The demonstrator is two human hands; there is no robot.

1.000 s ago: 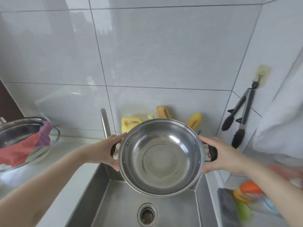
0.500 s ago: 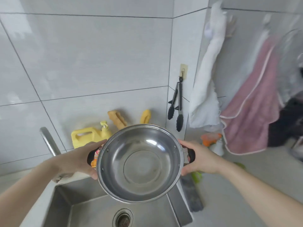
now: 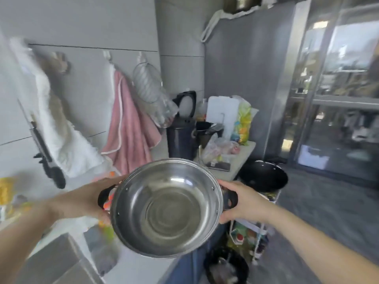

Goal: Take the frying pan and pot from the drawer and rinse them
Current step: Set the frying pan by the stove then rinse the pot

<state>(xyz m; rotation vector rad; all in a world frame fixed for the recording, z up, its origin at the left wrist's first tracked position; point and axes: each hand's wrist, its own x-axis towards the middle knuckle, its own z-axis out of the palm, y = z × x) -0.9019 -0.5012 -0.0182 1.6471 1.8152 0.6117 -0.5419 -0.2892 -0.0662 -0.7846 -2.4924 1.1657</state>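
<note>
While you hold it in mid-air over the bench (image 3: 143, 269) edge, the steel pot (image 3: 166, 208) fills the centre of your view, its open mouth tipped toward you and its shiny inside bare. Your left hand (image 3: 90, 199) is clenched around the black handle at the pot's 9 o'clock; your right hand (image 3: 243, 199) grips the matching black handle at 3 o'clock, thumb over the top. Both forearms reach in from the lower corners.

At 7 o'clock from the pot, a corner of the steel sink (image 3: 59, 263) shows, blurred. At 10 o'clock, black tongs (image 3: 48, 160) hang on the grey tiled wall beside a white cloth (image 3: 61, 140), and a pink towel (image 3: 131, 128) hangs from a hook at 11 o'clock, with a wire strainer (image 3: 146, 83) just beside it. At 12 o'clock, the far end of the bench carries a dark cooker (image 3: 181, 138) with its lid up, a white cutting board (image 3: 222, 113) standing upright and several plastic bags (image 3: 219, 148).

At 2 o'clock, just beyond your right hand, a black frying pan (image 3: 264, 177) rests on top of a white wire rack (image 3: 254, 238). Another dark pan (image 3: 227, 267) sits on the floor at 5 o'clock, its contents too blurred to tell. Glass doors (image 3: 336, 95) close the right side.
</note>
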